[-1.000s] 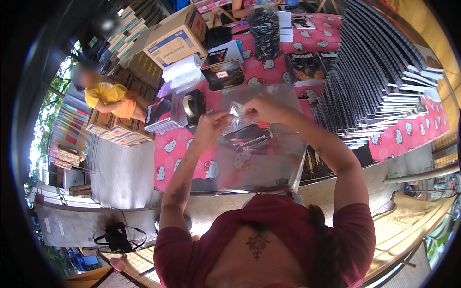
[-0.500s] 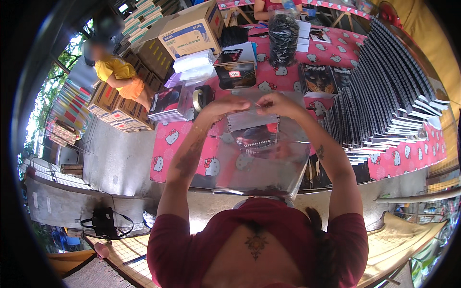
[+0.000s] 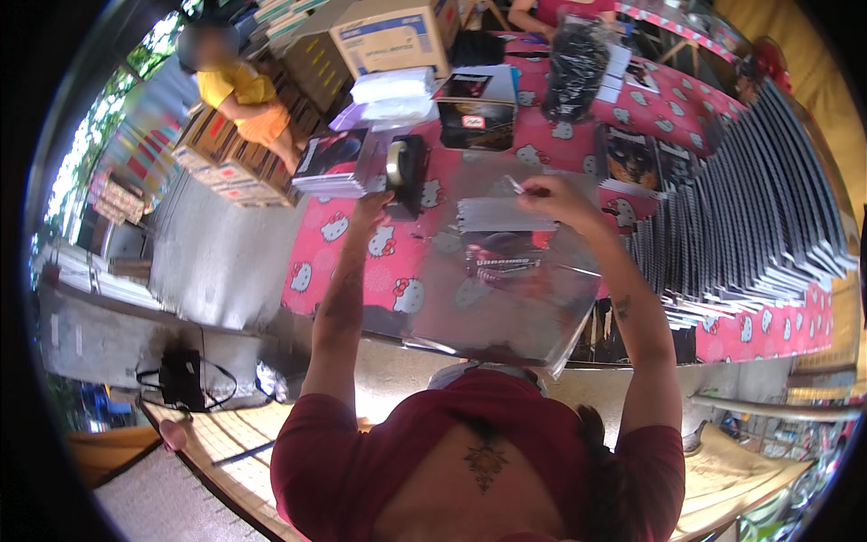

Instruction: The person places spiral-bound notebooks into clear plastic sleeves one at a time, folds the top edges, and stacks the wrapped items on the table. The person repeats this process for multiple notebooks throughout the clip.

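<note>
My left hand (image 3: 370,210) reaches to the near left edge of a black tape dispenser (image 3: 411,194) that carries a roll of tape (image 3: 395,161). Its fingers are drawn together against that edge; what they pinch is too small to make out. In my right hand (image 3: 549,198) the thumb and fingers pinch a small whitish strip, raised over the far end of a clear plastic sheet (image 3: 442,312). Under the plastic, in front of me, lies a notebook with a dark printed cover (image 3: 506,257). White page edges (image 3: 506,215) show at its far side.
Rows of spiral-bound notebooks (image 3: 750,199) fan out at the right. A notebook stack (image 3: 332,163) stands left of the dispenser. Farther back are white plastic packs (image 3: 393,95), a carton (image 3: 388,41) and a black plastic-wrapped bundle (image 3: 576,68). One person stands at left; another sits across the table.
My left hand has left its place beside the right one and moved left to the tape dispenser. My right hand stays above the plastic, still pinching. The view has shifted slightly.
</note>
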`<state>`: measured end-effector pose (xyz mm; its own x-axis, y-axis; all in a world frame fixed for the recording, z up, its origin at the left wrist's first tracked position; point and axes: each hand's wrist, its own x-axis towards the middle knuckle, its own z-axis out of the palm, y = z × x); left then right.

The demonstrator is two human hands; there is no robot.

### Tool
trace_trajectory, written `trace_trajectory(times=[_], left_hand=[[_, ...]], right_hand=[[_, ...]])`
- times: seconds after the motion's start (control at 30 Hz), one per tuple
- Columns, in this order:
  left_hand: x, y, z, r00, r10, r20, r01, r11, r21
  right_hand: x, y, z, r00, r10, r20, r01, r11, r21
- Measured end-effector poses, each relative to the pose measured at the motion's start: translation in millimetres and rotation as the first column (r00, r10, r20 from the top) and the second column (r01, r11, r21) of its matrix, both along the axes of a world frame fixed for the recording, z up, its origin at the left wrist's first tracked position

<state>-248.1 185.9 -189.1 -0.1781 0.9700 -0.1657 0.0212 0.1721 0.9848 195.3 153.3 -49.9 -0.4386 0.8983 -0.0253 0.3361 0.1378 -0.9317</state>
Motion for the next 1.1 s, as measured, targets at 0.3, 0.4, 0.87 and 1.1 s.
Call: trace_trajectory(times=[0.3, 0.4, 0.87, 1.1], left_hand=[[13, -51, -25, 0.668, 0.315, -0.674, -0.149, 0.944, 0.293], [45, -26, 77, -0.012, 0.151, -0.988, 0.103, 0.983, 0.149], [195, 99, 54, -0.124, -0.940, -0.318, 0.967, -0.042, -0.252], [183, 59, 98, 0.252, -0.876, -0.411, 0.897, 0.370, -0.240]], right_hand=[[-5, -1, -6, 0.999, 0.005, -0.044, -0.006, 1.000, -0.024], [11, -1, -17, 0.996, -0.053, -0.068, 0.054, 0.999, 0.006], [-6, 2, -16, 0.994, -0.008, -0.109, 0.006, 1.000, -0.022], [-5, -14, 0, 0.992, -0.123, 0.028, 0.121, 0.991, 0.052]])
